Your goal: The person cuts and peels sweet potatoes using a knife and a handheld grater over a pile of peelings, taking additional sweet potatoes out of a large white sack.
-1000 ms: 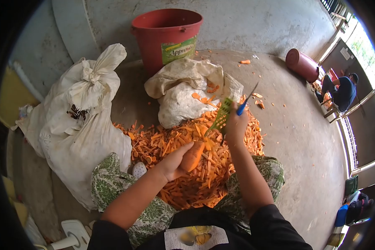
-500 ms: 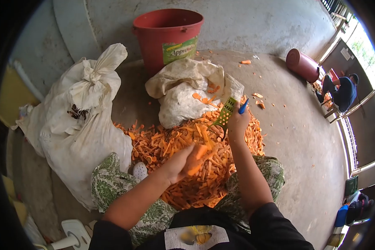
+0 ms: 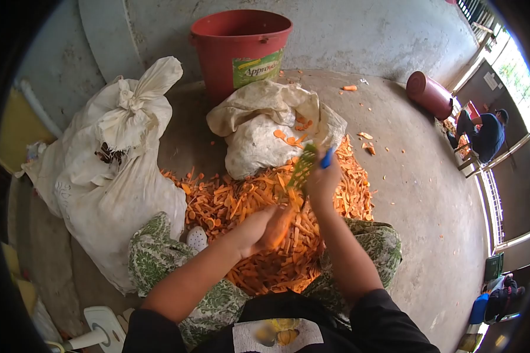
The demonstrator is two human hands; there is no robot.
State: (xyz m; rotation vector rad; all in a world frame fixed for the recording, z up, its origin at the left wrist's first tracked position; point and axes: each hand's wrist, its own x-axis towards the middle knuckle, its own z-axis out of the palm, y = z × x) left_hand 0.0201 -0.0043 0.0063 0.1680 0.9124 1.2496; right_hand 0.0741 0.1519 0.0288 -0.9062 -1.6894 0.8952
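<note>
My left hand (image 3: 254, 231) is wrapped round an orange carrot (image 3: 279, 226) low over a heap of carrot peelings (image 3: 218, 203). Just up and to the right, my right hand (image 3: 324, 187) grips a peeler with a green, perforated body (image 3: 302, 167) and a blue part (image 3: 327, 157) sticking up from the fist. The peeler's lower end hangs close above the carrot, blurred; whether the two touch I cannot tell. Fingers of both hands are partly hidden.
A tied white sack (image 3: 123, 206) stands at left. Behind the heap, a crumpled sack (image 3: 253, 147) lies before a red bucket (image 3: 218, 65). Another bucket (image 3: 428, 94) lies on its side at right, near a seated person (image 3: 487, 138). Loose carrot bits dot the concrete floor (image 3: 430, 200).
My right hand has brought the peeler down and left, closer to the carrot. The left hand keeps its hold, and the carrot has shifted slightly.
</note>
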